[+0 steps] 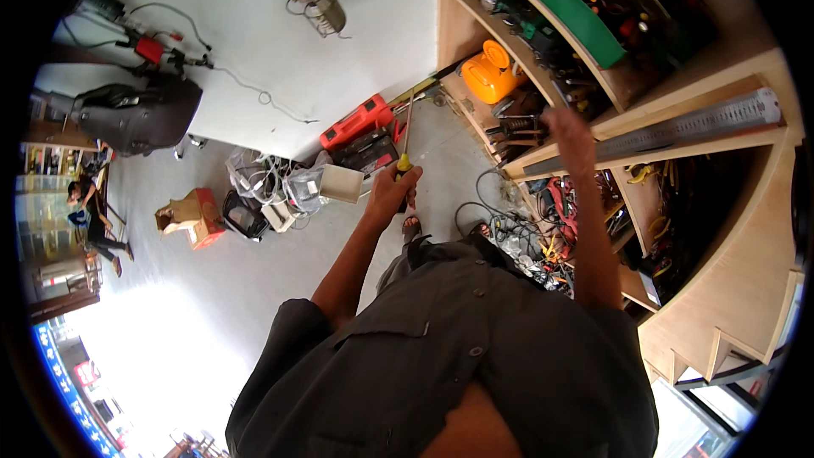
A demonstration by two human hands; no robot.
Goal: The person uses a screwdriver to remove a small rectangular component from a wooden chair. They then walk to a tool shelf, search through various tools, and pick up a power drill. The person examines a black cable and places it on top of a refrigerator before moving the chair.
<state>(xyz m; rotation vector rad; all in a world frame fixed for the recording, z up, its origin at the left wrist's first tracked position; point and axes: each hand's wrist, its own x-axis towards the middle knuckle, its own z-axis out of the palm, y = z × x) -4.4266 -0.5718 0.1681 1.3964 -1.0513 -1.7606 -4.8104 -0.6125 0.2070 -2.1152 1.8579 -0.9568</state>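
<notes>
In front of my body, my left hand [392,192] is closed around the yellow handle of a screwdriver [403,164]. Its long thin shaft points up and away from me. My right hand [569,137] reaches out to the wooden shelf unit [687,123], over the front edge of a shelf crowded with hand tools [517,127]. Its fingers are blurred, and whether they hold anything does not show. A long steel ruler [678,131] lies along the shelf edge just right of that hand.
An orange rounded case [492,75] and a green bin [577,15] stand on the shelves. Cables [500,216] trail near my feet. On the floor are a red toolbox [356,121], a white box [342,183] and a cardboard box [193,217]. Another person [100,225] is far left.
</notes>
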